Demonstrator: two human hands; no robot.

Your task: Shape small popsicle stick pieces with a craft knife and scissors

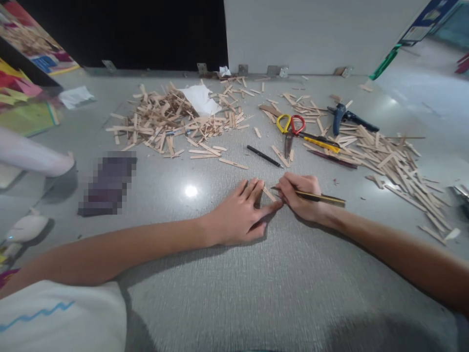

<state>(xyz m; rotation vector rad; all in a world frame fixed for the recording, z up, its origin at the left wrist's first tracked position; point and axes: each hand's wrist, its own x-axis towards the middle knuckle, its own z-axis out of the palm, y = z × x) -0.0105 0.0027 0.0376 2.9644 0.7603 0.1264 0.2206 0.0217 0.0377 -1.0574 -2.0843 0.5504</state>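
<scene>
My left hand [238,215] lies on the grey table with its fingers spread. Its fingertips press down around a short flat wooden stick [269,193]. In my right hand [301,195], closed in a writing grip, is a dark, yellow-striped pencil [322,198]. The pencil's point is at the wooden stick, between the two hands; whether it touches cannot be made out. Just beyond my hands lies a black pen [264,156]. Farther off are scissors [289,132] with one yellow and one red handle, and a yellow and black utility knife [322,143].
A heap of wooden sticks [161,117] with crumpled white tissue [202,99] lies at the back left. More sticks [392,156] spread along the right, near a dark blue hand tool [339,117]. A pixelated dark rectangular object [110,183] lies left. A panel [322,34] borders the back.
</scene>
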